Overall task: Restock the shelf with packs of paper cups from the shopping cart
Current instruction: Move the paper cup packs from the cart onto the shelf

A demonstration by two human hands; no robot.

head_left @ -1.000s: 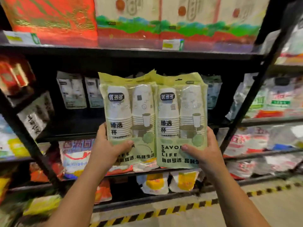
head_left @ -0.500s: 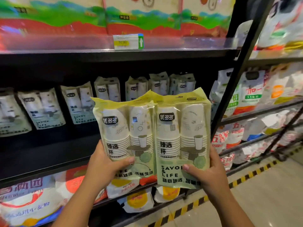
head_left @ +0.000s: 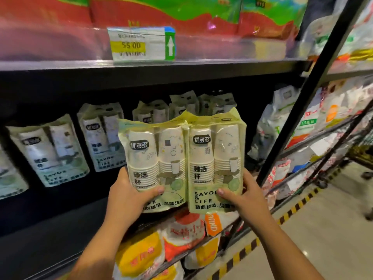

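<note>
Packs touch upright; left hand (head_left: 129,197) grips left pack (head_left: 155,158) low, right hand (head_left: 246,197) right pack (head_left: 216,158).

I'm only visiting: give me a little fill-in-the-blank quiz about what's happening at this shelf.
The left hand grips the left pack and the right hand the right pack, both full of paper ____.
The white arrow on the price tag points ____.
The floor stripe is black and ____.
Missing words: cups; up; yellow.
</note>
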